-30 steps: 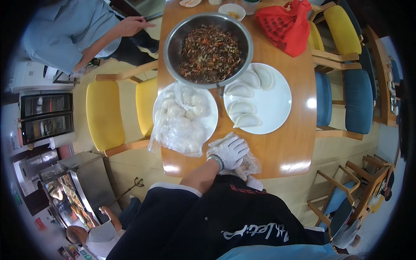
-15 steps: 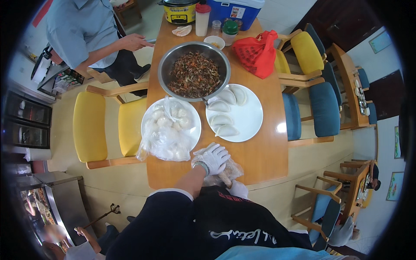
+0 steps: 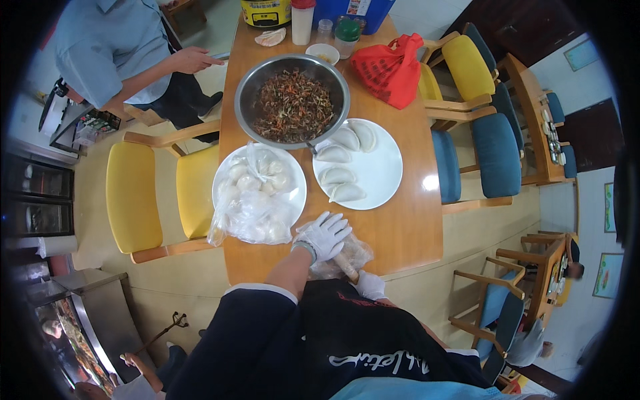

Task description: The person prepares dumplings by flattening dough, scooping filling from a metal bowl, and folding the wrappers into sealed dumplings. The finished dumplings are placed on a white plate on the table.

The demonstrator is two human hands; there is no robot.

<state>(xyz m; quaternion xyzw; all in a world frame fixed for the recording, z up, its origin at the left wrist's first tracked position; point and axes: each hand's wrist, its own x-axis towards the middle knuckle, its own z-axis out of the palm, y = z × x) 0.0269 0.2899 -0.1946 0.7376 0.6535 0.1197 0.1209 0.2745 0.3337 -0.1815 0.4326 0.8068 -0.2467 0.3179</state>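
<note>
- Left hand, gloved, lies flat with fingers spread on a rolling pin.
- Right hand, just behind, grips the pin's end.
- Plate of dumplings sits beyond them.

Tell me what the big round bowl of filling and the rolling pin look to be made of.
Big round bowl: likely stainless steel, grey rim with bright glints. Short tan rolling pin: seemingly plain wood, matte, held by the white-gloved right hand with the left hand pressing on it.

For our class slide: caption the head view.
Gloved left hand presses a rolling pin beside plates of dumplings.
</note>
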